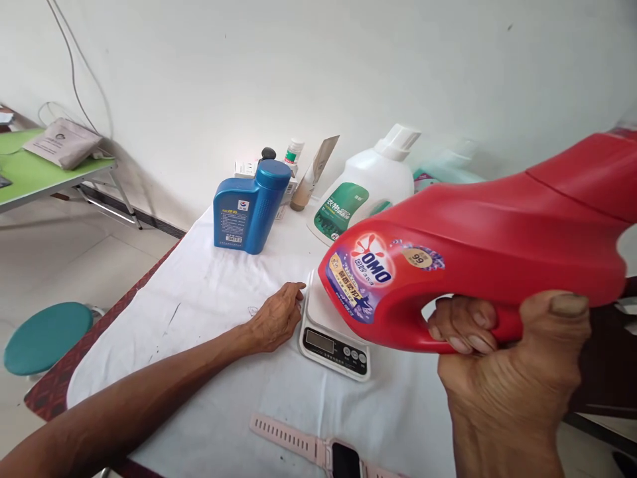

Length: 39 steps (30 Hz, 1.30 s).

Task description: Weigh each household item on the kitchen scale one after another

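My right hand (512,358) is wrapped round the handle of a red OMO laundry detergent bottle (478,245). The bottle is tilted, its neck up towards the right and its base above a white kitchen scale (331,358). Whether the base touches the scale's plate is hidden. At the scale's left edge lies my left hand (279,317), its fingers loosely bent and the index finger stretched to the scale, holding nothing visible. The scale's display looks blank. Nearer me is a smartwatch with a pink strap (293,435).
Behind the scale stand a blue oil-type bottle (243,212), a white detergent bottle (368,172) with a green label, and a brown-tipped tube (313,174). A blurred pale green bottle (448,162) is partly hidden. A teal stool (47,337) and green table (20,159) are at left.
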{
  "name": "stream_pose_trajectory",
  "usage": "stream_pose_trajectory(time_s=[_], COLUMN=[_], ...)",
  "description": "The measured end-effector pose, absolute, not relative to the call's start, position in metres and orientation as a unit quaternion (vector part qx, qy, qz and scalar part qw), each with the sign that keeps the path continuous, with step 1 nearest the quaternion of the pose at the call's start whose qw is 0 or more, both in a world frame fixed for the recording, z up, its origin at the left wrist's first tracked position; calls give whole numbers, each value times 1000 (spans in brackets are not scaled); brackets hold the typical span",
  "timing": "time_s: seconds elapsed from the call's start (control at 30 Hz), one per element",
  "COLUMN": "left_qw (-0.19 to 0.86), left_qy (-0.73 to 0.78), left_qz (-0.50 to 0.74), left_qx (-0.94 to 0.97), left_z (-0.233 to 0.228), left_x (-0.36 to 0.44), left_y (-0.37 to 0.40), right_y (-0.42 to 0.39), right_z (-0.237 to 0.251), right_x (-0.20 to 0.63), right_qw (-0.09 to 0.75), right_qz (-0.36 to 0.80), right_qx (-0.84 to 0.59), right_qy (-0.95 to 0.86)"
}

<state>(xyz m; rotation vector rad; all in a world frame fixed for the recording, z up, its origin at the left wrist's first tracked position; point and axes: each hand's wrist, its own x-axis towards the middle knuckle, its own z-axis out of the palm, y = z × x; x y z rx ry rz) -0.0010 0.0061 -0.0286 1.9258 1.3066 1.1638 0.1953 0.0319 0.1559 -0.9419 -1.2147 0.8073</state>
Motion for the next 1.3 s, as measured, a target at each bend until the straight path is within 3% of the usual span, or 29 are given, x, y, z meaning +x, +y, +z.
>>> stream_pose_trajectory(time_s=[0.73, 0.9, 1.07, 1.3], left_qw=[288, 289, 286, 280], left_qy=[486, 485, 484, 479], left_qz=[433, 440, 440, 439], left_qx=[702, 698, 700, 706], left_z=[-21, -23, -23, -21], left_x=[0, -1, -2, -3], left_y=[5, 6, 6, 5], right_y=[55, 52, 48, 32], right_z=[123, 118, 85, 12], right_x=[228, 233, 264, 277], right_qw=[605, 644, 680, 578], right_qz=[422, 351, 303, 448], right_qx=[-417, -423, -485, -543], right_qy=[-531, -532, -459, -413])
